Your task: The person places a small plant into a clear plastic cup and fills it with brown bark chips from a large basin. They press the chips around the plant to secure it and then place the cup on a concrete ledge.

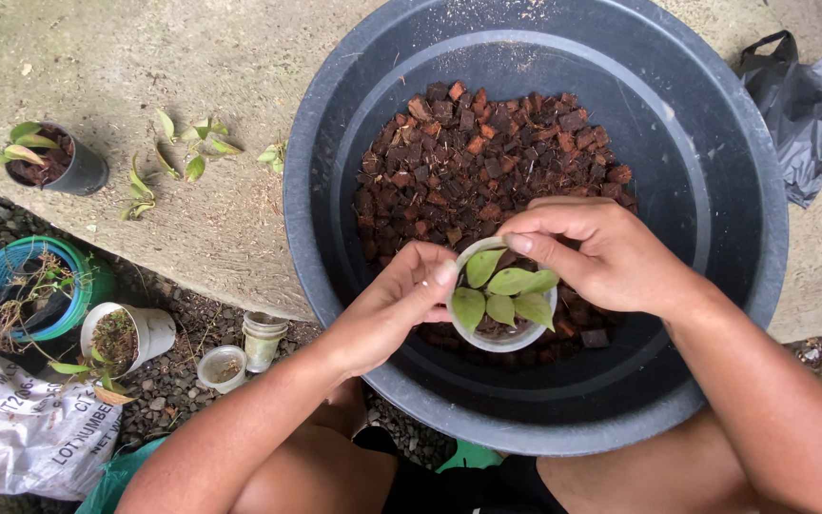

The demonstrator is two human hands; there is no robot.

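The big basin (715,286) is the landmark. Bark chips (487,162) lie inside it. Over its near part, a small pot (501,335) holding a seedling (506,290) sits between the left hand (392,305) and the right hand (611,257). Left of the basin lie loose cuttings (178,157); right of it, a bag (806,105).

From my remote view, I see an outdoor spot in soft daylight. A pale concrete slab (192,86) spans the upper part, strewn with loose cuttings (187,152). Below its edge lies dark gravel ground (173,385) with small pots and a white sack (11,428). A black plastic bag (806,105) sits top right.
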